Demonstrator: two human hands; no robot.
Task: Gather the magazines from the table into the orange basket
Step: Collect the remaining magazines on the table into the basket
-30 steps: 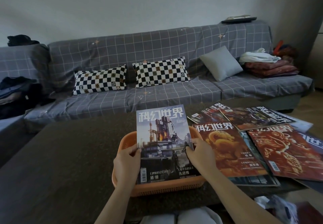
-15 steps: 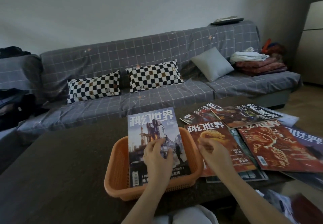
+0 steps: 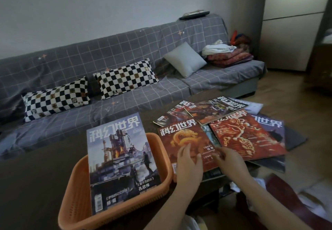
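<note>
Blue-cover magazine (image 3: 120,165) lies tilted in orange basket (image 3: 75,199), top edge over the far rim. Just right of basket: gold-dragon magazine (image 3: 185,140); both hands rest on its near end. Left hand (image 3: 188,165) flat, fingers spread. Right hand (image 3: 231,161) loosely curled, nothing pinched. Further right of basket, red-cover magazine (image 3: 246,138) and others overlap on table (image 3: 36,176).

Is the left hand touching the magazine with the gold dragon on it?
Touching. The head view shows the left hand lying flat on the lower part of the gold dragon magazine, with no gap visible.
</note>
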